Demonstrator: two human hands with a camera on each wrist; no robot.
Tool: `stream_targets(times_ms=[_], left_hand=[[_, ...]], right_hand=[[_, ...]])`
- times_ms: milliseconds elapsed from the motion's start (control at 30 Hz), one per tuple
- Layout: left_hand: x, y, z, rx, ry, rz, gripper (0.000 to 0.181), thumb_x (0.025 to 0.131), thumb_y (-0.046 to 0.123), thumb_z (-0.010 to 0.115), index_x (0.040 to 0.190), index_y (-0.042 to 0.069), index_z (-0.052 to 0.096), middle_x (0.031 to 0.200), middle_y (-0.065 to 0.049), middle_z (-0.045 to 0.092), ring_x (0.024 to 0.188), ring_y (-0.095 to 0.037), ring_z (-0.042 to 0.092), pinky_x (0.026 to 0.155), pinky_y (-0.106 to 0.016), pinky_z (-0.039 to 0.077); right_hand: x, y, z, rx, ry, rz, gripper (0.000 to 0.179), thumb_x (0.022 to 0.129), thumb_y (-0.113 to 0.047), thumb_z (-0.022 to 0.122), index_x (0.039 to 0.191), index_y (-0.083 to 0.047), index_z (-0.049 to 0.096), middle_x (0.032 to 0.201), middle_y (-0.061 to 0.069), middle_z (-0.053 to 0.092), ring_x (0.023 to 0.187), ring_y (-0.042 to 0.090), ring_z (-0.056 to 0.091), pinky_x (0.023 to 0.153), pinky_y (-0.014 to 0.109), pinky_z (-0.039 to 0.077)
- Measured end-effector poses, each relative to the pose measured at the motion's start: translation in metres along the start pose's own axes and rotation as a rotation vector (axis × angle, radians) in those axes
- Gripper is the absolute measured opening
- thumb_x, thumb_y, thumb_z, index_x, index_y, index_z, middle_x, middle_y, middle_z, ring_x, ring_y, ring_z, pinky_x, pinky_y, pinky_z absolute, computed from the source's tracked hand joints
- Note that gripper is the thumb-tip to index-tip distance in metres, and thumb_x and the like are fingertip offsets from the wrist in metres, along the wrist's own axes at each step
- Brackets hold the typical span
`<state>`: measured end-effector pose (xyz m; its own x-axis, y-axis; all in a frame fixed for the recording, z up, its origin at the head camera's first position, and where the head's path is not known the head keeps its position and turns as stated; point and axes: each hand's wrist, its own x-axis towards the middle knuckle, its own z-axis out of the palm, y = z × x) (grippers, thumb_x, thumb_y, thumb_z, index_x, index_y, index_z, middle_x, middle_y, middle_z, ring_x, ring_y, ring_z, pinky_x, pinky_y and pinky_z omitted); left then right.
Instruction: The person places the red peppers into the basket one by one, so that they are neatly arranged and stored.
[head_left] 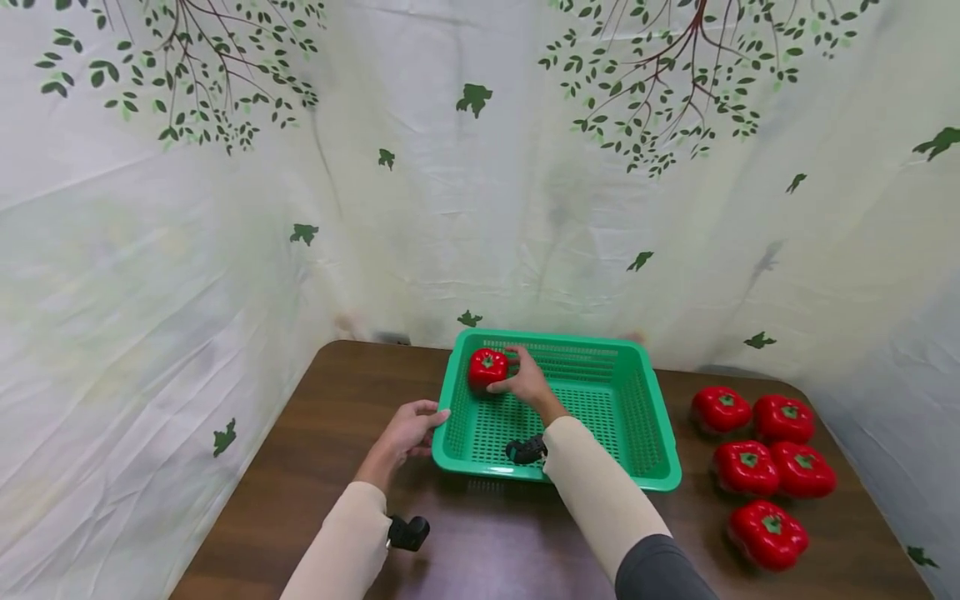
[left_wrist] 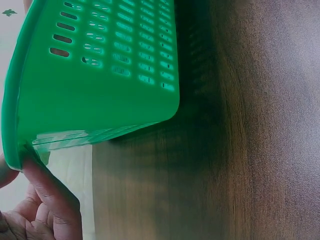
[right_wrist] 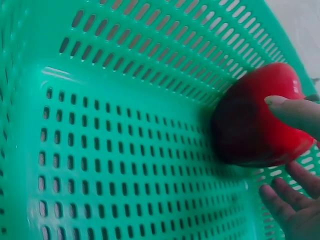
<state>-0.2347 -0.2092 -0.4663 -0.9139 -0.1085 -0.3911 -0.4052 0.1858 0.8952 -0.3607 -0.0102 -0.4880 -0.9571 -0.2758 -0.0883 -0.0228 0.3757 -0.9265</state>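
The right hand (head_left: 525, 379) holds a red pepper (head_left: 488, 367) in the far left corner of the green basket (head_left: 637, 467), fingers (right_wrist: 295, 112) curled over its glossy top. It looks light, rigid and slippery; grip across the broad shoulders. The left hand (head_left: 405, 433) touches the basket rim, fingers relaxed.

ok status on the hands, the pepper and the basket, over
Right hand grips red pepper in far-left corner of green basket. Left hand touches basket's left rim. Five more peppers wait on the table, right. Nothing blocking.
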Motion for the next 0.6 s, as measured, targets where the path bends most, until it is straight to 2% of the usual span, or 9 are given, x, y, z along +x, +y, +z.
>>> stream_targets(times_ms=[333,600], left_hand=[[0.0,-0.001,0.004,0.004,-0.005,0.007,0.039,0.096,0.026,0.06,0.125,0.001,0.055,0.094,-0.01,0.065,0.07,-0.019,0.063,0.061,-0.028,0.053],[-0.001,0.002,0.001,0.018,-0.01,0.017,0.039,0.097,0.027,0.059,0.124,0.0,0.055,0.095,-0.011,0.064,0.07,-0.019,0.063,0.063,-0.03,0.054]], right_hand=[[-0.029,-0.007,-0.035,-0.002,0.005,0.009,0.076,0.084,-0.013,0.075,0.147,-0.013,0.033,0.146,0.02,0.036,0.133,0.04,0.036,0.098,0.055,0.041],[-0.047,-0.014,-0.065,0.018,-0.019,-0.022,0.078,0.084,-0.017,0.076,0.147,-0.01,0.031,0.148,0.022,0.032,0.136,0.043,0.032,0.101,0.056,0.038]])
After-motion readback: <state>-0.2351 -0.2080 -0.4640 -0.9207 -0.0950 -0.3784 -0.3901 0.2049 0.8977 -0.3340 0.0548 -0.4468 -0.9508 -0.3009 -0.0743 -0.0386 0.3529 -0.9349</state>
